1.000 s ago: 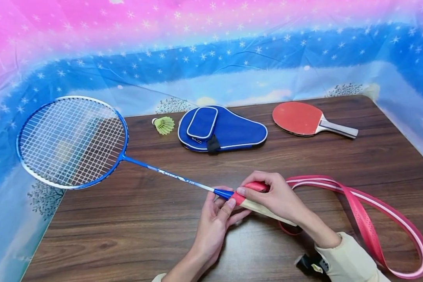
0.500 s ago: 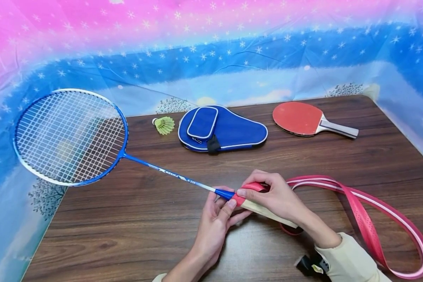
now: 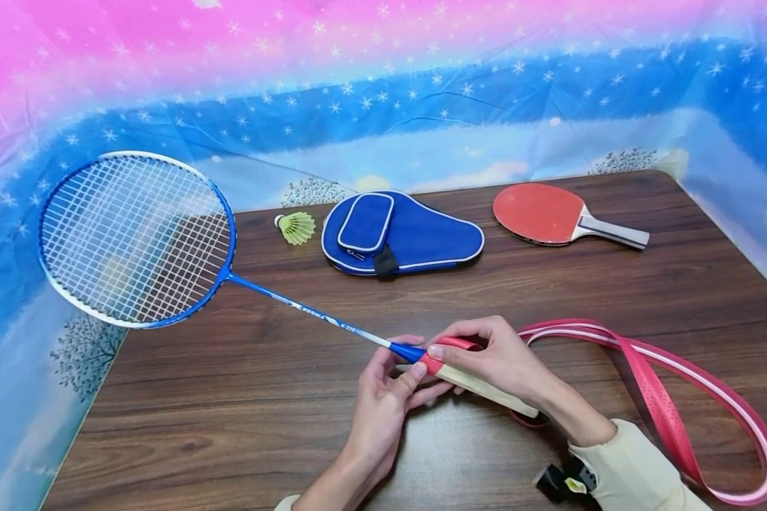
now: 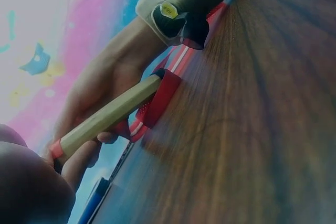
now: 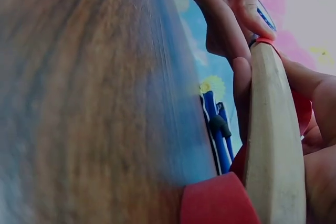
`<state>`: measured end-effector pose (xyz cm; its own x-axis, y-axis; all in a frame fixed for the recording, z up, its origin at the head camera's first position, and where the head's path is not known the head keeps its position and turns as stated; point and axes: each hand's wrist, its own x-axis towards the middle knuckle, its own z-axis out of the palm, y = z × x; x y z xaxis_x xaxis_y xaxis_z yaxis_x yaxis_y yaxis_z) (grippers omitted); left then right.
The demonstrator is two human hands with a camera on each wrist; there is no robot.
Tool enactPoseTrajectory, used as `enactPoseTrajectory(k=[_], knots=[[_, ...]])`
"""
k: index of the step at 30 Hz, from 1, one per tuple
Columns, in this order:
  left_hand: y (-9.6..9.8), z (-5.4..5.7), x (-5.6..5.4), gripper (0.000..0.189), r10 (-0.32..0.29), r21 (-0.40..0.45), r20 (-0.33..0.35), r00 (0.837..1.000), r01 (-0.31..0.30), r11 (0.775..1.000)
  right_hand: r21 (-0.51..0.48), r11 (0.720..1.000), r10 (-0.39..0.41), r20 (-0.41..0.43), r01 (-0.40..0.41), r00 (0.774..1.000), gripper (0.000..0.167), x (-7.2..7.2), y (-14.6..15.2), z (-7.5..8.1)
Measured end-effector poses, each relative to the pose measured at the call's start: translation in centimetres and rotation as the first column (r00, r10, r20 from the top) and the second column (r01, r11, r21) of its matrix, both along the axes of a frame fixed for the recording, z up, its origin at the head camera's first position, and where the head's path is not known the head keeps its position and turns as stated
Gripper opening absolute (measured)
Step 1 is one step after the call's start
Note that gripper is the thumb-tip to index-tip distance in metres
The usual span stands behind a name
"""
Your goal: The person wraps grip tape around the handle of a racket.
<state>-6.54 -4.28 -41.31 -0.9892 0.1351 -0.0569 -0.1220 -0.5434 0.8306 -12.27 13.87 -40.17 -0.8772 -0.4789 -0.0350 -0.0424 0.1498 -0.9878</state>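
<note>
A blue and white badminton racket (image 3: 319,314) is held at a slant above the table, its strung head to the left. My left hand (image 3: 380,401) holds it where the blue cone meets the bare wooden handle (image 3: 486,390), the thumb pressing on a red band there. My right hand (image 3: 501,358) pinches the red grip tape (image 3: 655,394) at that top end of the handle. From there the tape runs behind the hand and loops across the table at right. In the right wrist view the wooden handle (image 5: 275,140) shows no tape below its top.
At the back of the brown table (image 3: 230,426) lie a yellow-green shuttlecock (image 3: 296,227), a blue paddle case (image 3: 428,234) and a red table tennis paddle (image 3: 540,215). A snowflake-printed cloth (image 3: 371,99) hangs behind. The racket's head reaches past the table's left edge.
The racket's head has risen a little and swung slightly right. The red tape under my right hand's fingers shows a narrower fold. Both hands have otherwise barely moved.
</note>
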Motion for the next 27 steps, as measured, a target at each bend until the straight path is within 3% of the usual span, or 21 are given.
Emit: enactPoseTrajectory(k=[6, 11, 21, 27], knots=[[-0.02, -0.19, 0.03, 0.042, 0.065, -0.043, -0.056, 0.996, -0.067, 0.997, -0.049, 0.999, -0.003, -0.072, -0.001, 0.997, 0.011, -0.08, -0.23, -0.29], [0.11, -0.49, 0.02, 0.032, 0.122, -0.050, -0.105, 0.987, -0.128, 0.991, -0.069, 0.997, -0.037, -0.088, 0.031, 0.995, 0.011, 0.02, -0.45, -0.32], [0.09, -0.66, 0.02, 0.031, 0.118, -0.084, -0.121, 0.986, -0.129, 0.988, -0.011, 0.997, -0.075, -0.124, 0.074, 0.989, 0.015, 0.20, -0.49, -0.34], [0.05, -0.72, -0.08, 0.033, 0.109, -0.092, -0.088, 0.990, -0.117, 0.989, -0.054, 0.996, -0.084, -0.119, 0.078, 0.989, 0.014, 0.05, -0.65, -0.71]])
